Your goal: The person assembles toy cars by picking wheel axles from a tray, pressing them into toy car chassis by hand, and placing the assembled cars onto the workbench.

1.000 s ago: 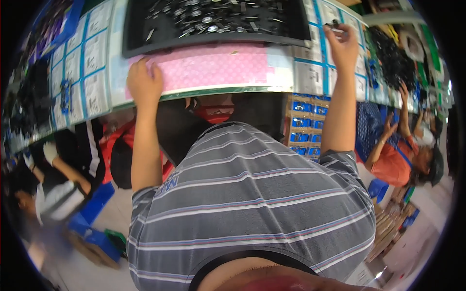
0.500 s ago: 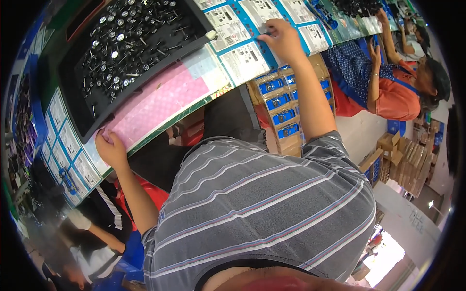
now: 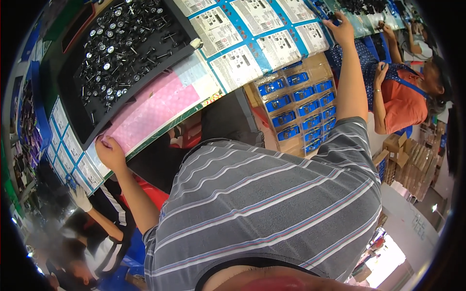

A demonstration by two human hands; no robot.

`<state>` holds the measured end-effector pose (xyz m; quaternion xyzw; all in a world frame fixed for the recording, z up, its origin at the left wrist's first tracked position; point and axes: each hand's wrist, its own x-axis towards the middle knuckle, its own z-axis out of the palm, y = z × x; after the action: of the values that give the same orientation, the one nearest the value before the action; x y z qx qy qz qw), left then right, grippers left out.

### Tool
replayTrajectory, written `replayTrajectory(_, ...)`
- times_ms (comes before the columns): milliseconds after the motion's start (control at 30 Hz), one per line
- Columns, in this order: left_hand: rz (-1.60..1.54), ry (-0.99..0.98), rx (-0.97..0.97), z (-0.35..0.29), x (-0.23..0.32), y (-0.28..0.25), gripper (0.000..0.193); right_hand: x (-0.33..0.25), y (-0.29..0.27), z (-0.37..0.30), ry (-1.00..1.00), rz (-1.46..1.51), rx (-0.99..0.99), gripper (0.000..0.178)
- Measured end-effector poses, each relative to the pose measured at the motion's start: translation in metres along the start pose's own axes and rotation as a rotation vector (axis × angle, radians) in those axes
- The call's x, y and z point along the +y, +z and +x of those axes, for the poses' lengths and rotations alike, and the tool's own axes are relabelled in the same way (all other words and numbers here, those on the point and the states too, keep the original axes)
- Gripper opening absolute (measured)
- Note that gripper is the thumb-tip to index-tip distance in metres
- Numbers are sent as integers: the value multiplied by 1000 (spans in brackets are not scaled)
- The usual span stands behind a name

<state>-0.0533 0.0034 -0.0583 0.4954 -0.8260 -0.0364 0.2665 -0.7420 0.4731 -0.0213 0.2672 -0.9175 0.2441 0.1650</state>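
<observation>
Stretched out to the right, my right hand (image 3: pixel 342 31) is at the far end of the table, beside some blue plastic parts (image 3: pixel 318 7). Its thumb and forefinger close around something small and dark that I cannot make out. My left hand (image 3: pixel 110 153) rests at the table's front edge by the near corner of a black tray (image 3: pixel 145 80). Those fingers are curled, and whatever they hold is hidden. Inside the tray lie many small black axle pieces with shiny silver wheel ends (image 3: pixel 110 49).
Printed blue-and-white sheets (image 3: pixel 235 65) and a pink pad (image 3: pixel 155 104) cover the tabletop. Below it stands a carton of packed blue toy vehicles (image 3: pixel 301 106). A co-worker in orange (image 3: pixel 403 104) sits at right; another's white-gloved hand (image 3: pixel 80 198) is at lower left, by a blue part.
My right hand has moved right, from above the printed sheets to the blue parts. My left hand has hardly moved. The co-worker's gloved hand at left has come up to the table.
</observation>
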Motion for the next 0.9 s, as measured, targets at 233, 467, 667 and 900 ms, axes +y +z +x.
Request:
replayTrajectory(233, 51, 50, 24, -5, 7, -2, 28, -29, 0, -15, 79, -65, 35, 67)
replayTrajectory(467, -693, 10, -375, -48, 126, -9, 21, -196, -31, -112, 137, 619, -181, 58)
replayTrajectory(667, -1747, -79, -996, -63, 203, -11, 57, -364, -53, -186, -242, 860, -566, 58)
replayTrajectory(900, -2010, -539, -715, -60, 192, -30, 35, -441, -31, -195, -580, 698, -583, 59)
